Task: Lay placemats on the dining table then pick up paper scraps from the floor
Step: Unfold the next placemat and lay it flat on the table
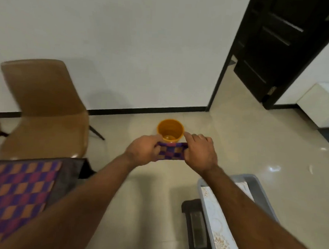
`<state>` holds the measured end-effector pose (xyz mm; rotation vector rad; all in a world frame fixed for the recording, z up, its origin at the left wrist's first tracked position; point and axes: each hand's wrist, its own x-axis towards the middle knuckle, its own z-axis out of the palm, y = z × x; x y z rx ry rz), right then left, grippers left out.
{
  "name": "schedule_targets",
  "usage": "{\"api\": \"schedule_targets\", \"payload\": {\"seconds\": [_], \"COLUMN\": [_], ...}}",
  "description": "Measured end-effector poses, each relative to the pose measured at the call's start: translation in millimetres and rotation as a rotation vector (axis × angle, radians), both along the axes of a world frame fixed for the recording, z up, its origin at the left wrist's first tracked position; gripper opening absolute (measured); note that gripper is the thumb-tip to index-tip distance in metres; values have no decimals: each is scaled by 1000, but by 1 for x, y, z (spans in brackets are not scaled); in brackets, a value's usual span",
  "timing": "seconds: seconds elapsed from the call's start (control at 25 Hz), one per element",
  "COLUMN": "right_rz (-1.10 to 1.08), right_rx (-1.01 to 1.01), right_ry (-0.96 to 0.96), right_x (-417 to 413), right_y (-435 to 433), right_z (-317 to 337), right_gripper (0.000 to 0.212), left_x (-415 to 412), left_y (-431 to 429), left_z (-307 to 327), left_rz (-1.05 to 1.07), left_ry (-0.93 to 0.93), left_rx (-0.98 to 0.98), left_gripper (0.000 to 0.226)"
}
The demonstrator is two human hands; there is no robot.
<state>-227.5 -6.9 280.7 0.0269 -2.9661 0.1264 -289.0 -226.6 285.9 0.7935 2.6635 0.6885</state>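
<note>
Hands meet out in front of the body, held over the floor. The left hand [142, 151] has its fingers curled round the left end of a small folded cloth placemat in purple, pink and orange checks [172, 153]. The right hand [200, 153] pinches the right end, forefinger stretched out past the cloth. The folded placemat is held taut between them, in the air. Just beyond the hands, on the pale glossy tiled floor [155, 209], stands a round orange plastic bucket [170, 129] with an open mouth.

To the lower left a second placemat of the same check [17, 192] lies spread flat on the dark dining table [70, 169], so at least one mat looks already laid. The one in the hands is not yet opened out or set down, and it is well apart from the table, to its right. How many mats are wanted I cannot tell. The scraps, by my judgement, are not yet begun: neither hand holds paper. The only candidate on the floor is a small white fleck [311, 168] far to the right, which may be mere glare.

A brown moulded chair [46, 108] stands behind the table. A grey plastic basket [255, 186] holding a pale floral cloth [217, 222] sits at the lower right. A black panelled door [278, 44] stands open beyond.
</note>
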Motion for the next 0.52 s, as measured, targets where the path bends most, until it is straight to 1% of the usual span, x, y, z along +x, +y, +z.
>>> {"api": "schedule_targets", "payload": {"seconds": [0.12, 0.2, 0.32, 0.36, 0.44, 0.48, 0.52], "right_rz": [179, 275, 384, 414, 508, 561, 613], "right_rx": [-55, -112, -169, -171, -191, -240, -345], "right_ry": [31, 41, 51, 62, 107, 122, 110], "right_x": [-40, -56, -68, -69, -66, -60, -52], "right_y": [-73, -126, -200, -217, -258, -277, -297], "right_z": [48, 79, 115, 122, 134, 137, 141], "right_gripper": [55, 55, 54, 54, 57, 59, 61], "left_x": [4, 13, 35, 41, 58, 66, 72], "left_y": [-84, -132, -192, -205, -233, -245, -258], "left_z": [51, 80, 119, 127, 144, 152, 159], "left_rz": [234, 418, 630, 680, 801, 858, 922], "left_ry": [-82, -169, -238, -239, -174, -138, -109], "left_rx": [128, 225, 407, 457, 527, 554, 592], "left_gripper": [8, 3, 5, 6, 8, 9, 9]}}
